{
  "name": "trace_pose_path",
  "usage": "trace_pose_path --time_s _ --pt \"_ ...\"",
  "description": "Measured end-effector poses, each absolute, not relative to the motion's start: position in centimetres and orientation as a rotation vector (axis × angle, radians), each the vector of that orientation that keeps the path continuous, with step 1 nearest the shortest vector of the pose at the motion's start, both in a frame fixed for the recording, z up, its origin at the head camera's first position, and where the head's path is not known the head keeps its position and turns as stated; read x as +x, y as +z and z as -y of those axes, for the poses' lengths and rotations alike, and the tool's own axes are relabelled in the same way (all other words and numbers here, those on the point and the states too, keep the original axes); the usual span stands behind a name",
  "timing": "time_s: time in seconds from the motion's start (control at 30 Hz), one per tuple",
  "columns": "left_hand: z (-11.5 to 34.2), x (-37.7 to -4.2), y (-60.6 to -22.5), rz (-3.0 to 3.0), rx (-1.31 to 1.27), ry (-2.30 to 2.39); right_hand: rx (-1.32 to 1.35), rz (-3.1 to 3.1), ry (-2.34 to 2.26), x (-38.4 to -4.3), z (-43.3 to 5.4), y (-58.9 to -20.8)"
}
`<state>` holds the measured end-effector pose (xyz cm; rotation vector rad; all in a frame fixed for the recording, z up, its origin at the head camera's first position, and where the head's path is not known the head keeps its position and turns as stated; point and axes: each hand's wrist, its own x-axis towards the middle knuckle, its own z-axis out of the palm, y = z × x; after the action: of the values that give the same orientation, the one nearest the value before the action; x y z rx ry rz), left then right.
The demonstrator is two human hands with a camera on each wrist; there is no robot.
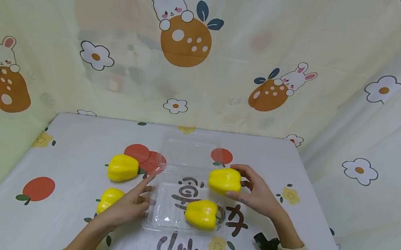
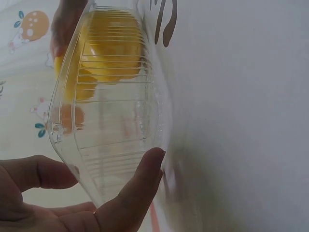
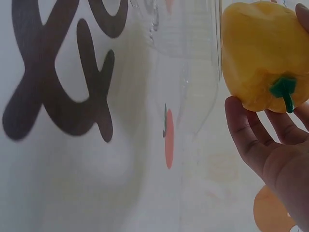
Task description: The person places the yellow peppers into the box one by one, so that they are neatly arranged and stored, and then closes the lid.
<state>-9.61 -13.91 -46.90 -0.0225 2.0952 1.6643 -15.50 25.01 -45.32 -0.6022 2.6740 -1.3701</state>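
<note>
A clear plastic clamshell container (image 1: 166,214) lies with its lid folded back on the table. One yellow bell pepper (image 1: 200,214) sits in its tray at the front right. My right hand (image 1: 257,193) holds another yellow bell pepper (image 1: 225,181) above the tray's back right; its green stem shows in the right wrist view. At the container's left side, my left hand (image 1: 129,206) touches the edge with its fingers extended. The left wrist view shows its fingertips (image 2: 153,157) against the clear wall. Left of the container lies a yellow bell pepper (image 1: 122,168), with a further pepper (image 1: 110,200) partly behind the left hand.
A white patterned cloth (image 1: 67,225) covers the table. Near the right forearm lies a dark curved object (image 1: 266,242). Cream curtains (image 1: 225,91) with rabbit prints hang behind the table and along its sides.
</note>
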Motion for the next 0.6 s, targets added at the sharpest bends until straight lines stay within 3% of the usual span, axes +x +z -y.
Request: trace_pose_path --time_s 0.6 --pt "14.0 -9.6 -46.8 -2.081 -0.017 1.663 -0.658 -2.596 -1.404 -15.5 -22.5 -45.3"
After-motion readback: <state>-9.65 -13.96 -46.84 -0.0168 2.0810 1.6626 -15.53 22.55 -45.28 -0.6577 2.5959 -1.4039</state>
